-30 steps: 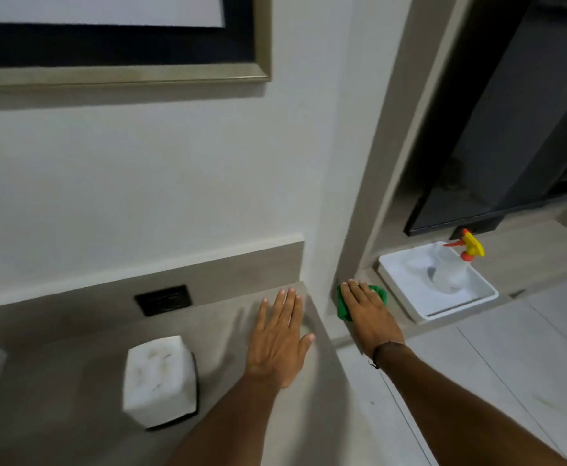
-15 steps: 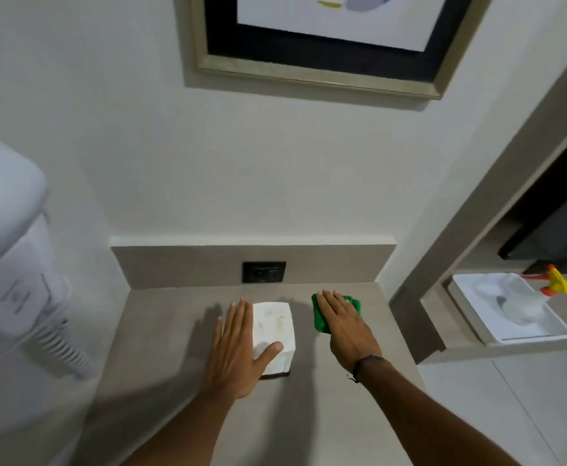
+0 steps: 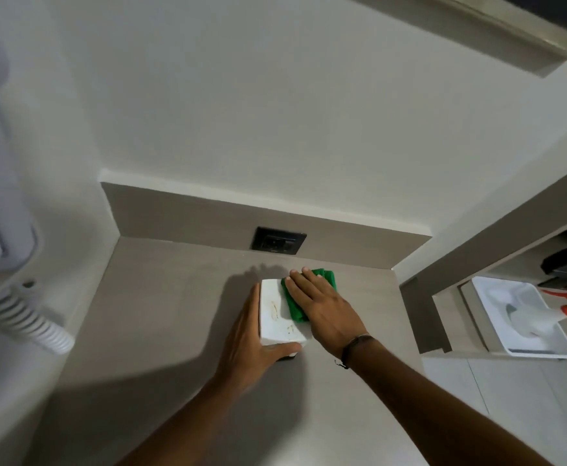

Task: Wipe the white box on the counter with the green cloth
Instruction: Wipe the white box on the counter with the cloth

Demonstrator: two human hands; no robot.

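Note:
The white box (image 3: 277,314) stands on the grey counter (image 3: 161,314), with faint brownish marks on its top. My left hand (image 3: 252,344) clasps its left side, thumb wrapped along the near edge. The green cloth (image 3: 295,299) lies folded over the right part of the box top and spills off its far right corner. My right hand (image 3: 322,304) presses flat on the cloth, fingers pointing toward the wall. Much of the cloth is hidden under that palm.
A black wall socket (image 3: 278,244) sits in the backsplash just behind the box. A white appliance with a ribbed hose (image 3: 23,317) hangs at the left. At the right, a lower shelf holds a white tray (image 3: 554,348) with a spray bottle (image 3: 544,314).
My right hand has slid the green cloth from the counter beside the box onto the box top. My left hand shifted from resting on the box to gripping its left side.

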